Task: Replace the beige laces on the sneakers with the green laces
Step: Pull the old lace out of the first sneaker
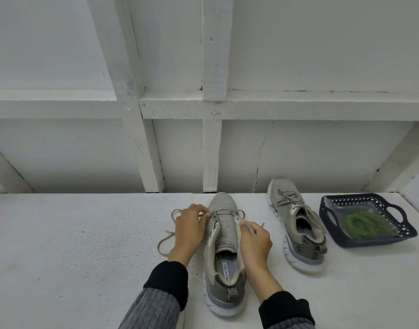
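1. Two grey-beige sneakers sit on a white table (61,257), toes pointing away from the person, w/ a white panelled wall behind.
2. Near sneaker (223,276) is centre frame, between both hands; the insole print reads "MEMORY FO…".
3. Its beige lace (164,236) is mostly out of the eyelets: it only crosses near the toe end, and the loose length loops over the table to the left of the shoe.
4. Left hand (189,230) is at the left eyelet row, fingers curled, pinching the lace right by the top of the tongue.
5. Right hand (254,243) is on the shoe's right side, thumb & fingers pinching the other lace end; a short bit of lace tip sticks out just past the hand.
6. Both sleeves are grey ribbed w/ black cuffs.
7. 2nd sneaker (298,231) stands to the right, apart from the hands, its beige lace still threaded thru the eyelets w/ the ends loose.
8. Dark blue basket (398,211) w/ handle cutouts sits at far right, near the 2nd sneaker but not touching.
9. Green laces (367,225) lie coiled inside the basket on a clear plastic sheet or bag; can't tell which.
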The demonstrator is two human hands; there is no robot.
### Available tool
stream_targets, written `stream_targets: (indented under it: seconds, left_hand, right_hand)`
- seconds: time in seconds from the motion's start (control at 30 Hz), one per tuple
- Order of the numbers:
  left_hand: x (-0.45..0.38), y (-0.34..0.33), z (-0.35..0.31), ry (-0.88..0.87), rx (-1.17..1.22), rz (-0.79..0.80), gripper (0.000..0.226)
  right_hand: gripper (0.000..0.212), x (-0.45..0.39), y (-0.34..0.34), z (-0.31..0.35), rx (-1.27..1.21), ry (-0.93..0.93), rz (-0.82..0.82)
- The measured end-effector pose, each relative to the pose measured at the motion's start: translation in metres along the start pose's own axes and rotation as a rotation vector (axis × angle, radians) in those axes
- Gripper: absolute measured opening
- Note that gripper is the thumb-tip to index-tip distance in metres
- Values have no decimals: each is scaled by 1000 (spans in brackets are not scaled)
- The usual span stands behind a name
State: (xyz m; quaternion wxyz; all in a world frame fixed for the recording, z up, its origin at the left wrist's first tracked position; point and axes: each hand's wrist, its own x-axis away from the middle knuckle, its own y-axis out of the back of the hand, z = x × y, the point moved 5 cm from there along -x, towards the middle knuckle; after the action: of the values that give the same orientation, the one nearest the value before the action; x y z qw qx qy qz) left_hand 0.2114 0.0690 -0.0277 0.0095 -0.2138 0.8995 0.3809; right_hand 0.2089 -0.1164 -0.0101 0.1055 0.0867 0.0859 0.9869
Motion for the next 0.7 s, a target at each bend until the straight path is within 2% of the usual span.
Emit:
stream_targets:
  seconds: [0.1, 0.2, 0.23, 0.3, 0.33, 0.4, 0.47, 0.5, 0.6, 0.7]
  left_hand:
    - [4, 1, 5, 179, 442, -17, 13]
    - [13, 3, 9, 443, 1115, -132, 13]
    - [16, 5, 12, 511, 1274, -195, 14]
    - [19, 12, 25, 607, 1431, -342, 19]
    - [21, 17, 32, 633, 1399, -403, 23]
    - [25, 30, 47, 615, 1026, -432, 24]
    - [26, 40, 52, 467, 578, -347, 20]
    - [26, 40, 52, 386, 437, -287, 17]
    - [19, 31, 38, 168, 291, -134, 11]
    - [6, 16, 15, -45, 59, -29, 27]
  right_hand:
    - [12, 0, 0, -2, -9, -15, -4]
    - [16, 0, 1, -3, -24, -26, -9]
    - [16, -1, 2, -3, -27, -25, -11]
    - [15, -1, 2, -4, -32, -30, -13]
    - [16, -1, 2, -4, -34, -32, -12]
    - [17, -1, 1, -3, -34, -31, -8]
    - [18, 0, 1, -3, -29, -27, -4]
    - [18, 0, 0, -3, -27, -25, -3]
    - [17, -1, 1, -4, -27, -23, -2]
    - [12, -1, 1, -4, -29, -26, -4]
